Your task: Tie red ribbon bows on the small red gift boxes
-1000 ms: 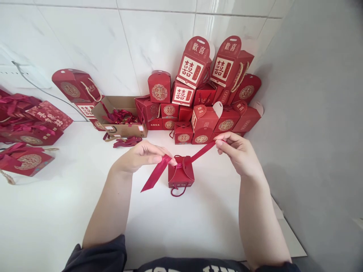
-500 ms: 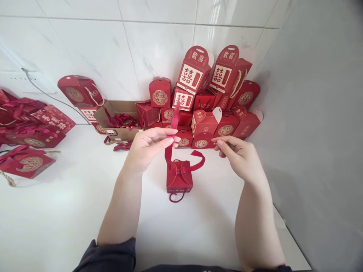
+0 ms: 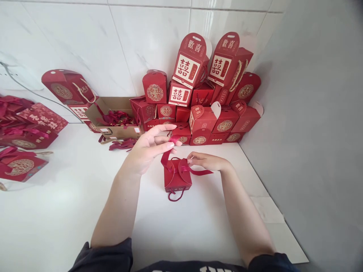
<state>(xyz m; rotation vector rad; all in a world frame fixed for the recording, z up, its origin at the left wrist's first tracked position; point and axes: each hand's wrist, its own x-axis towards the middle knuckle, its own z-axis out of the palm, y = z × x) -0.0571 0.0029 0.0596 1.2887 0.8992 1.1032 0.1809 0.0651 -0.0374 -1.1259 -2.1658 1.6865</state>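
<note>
A small red gift box [image 3: 177, 181] with rounded top flaps stands on the white table [image 3: 56, 211], a cord loop hanging at its front. A dark red ribbon [image 3: 166, 155] runs through its top. My left hand [image 3: 149, 147] pinches one end of the ribbon just above the box's left side, with the index finger stretched out. My right hand [image 3: 208, 161] is low at the box's top right, fingertips pressed together on the ribbon where it leaves the flaps. The other end of the ribbon lies flat to the right under that hand.
A pile of red gift boxes [image 3: 204, 94] leans against the tiled wall behind. An open cardboard box [image 3: 113, 119] holds several ribbons. More red boxes [image 3: 25, 132] lie at the left. A grey wall [image 3: 312, 132] closes off the right side.
My right hand dropped from above the table down onto the box's top and took the ribbon there. My left hand lowered its ribbon end towards the box.
</note>
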